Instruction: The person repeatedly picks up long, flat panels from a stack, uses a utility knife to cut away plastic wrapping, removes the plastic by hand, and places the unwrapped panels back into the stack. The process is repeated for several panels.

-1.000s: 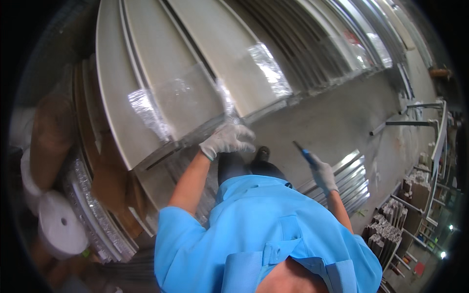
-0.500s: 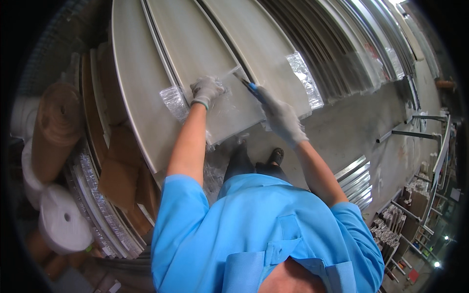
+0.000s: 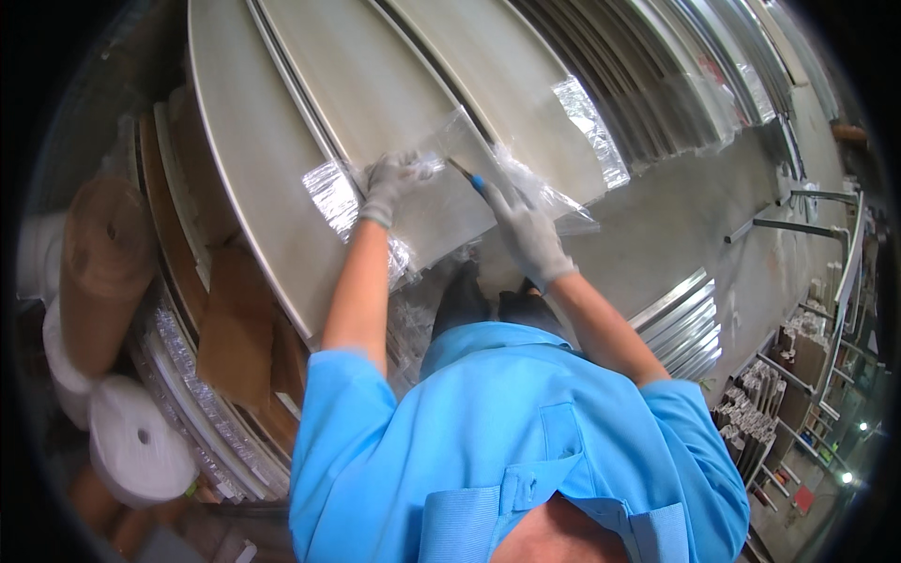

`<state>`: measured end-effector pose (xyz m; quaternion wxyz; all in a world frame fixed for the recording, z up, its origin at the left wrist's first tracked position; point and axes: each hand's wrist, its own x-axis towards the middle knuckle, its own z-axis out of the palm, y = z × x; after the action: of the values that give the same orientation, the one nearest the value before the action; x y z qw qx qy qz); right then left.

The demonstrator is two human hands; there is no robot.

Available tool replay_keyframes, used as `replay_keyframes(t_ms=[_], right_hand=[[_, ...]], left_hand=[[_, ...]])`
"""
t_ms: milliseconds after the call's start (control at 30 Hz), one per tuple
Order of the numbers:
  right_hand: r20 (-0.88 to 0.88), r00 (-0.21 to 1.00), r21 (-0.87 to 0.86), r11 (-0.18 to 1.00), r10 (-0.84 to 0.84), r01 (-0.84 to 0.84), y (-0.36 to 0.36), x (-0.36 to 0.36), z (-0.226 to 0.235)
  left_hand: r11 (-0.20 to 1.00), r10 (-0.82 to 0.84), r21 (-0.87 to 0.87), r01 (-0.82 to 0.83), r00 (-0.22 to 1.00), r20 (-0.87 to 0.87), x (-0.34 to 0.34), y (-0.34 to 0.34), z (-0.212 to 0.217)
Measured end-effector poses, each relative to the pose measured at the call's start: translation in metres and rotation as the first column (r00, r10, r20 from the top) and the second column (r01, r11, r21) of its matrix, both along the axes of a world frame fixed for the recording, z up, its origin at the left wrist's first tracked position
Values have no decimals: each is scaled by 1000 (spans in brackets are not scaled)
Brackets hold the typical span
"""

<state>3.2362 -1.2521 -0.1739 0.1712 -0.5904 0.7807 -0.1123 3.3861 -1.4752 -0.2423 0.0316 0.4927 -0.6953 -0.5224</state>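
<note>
My left hand, in a pale grey glove, is closed on clear plastic film over the near end of the middle panel, a long beige-grey one. In my gloved right hand is a blue-handled cutting tool with a narrow dark blade. Its tip points up and left toward my left hand, just above the film. Whether the blade touches the film I cannot tell. A loose flap of film spreads beside my right hand, across the gap toward the right panel.
Another long panel lies on the left, and stacked profiles lie at the far right. Brown and white rolls and cardboard stand left. Shiny metal strips and a metal rack are on the right.
My right hand and the tool have moved slightly left and down. A flap of film now spreads out loosely to the right of the middle panel. My left hand keeps its grip.
</note>
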Motion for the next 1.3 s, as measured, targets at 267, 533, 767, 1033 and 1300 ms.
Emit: replay_keyframes(t_ms=[267, 533, 767, 1033, 1300], right_hand=[[30, 996, 274, 959, -82, 71, 126, 8, 21], [195, 959, 6, 978, -205, 208, 135, -16, 51], [282, 943, -119, 969, -175, 215, 109, -22, 53], [471, 816, -147, 883, -334, 447, 147, -38, 51], [947, 193, 43, 698, -257, 715, 181, -85, 45]], left_hand=[[783, -429, -234, 577, 772, 468, 0, 43, 64], [760, -584, -138, 635, 761, 281, 19, 114, 38], [696, -545, -231, 680, 710, 447, 47, 158, 48], [782, -482, -374, 499, 864, 147, 21, 154, 62], [802, -528, -371, 468, 846, -75, -66, 174, 80]])
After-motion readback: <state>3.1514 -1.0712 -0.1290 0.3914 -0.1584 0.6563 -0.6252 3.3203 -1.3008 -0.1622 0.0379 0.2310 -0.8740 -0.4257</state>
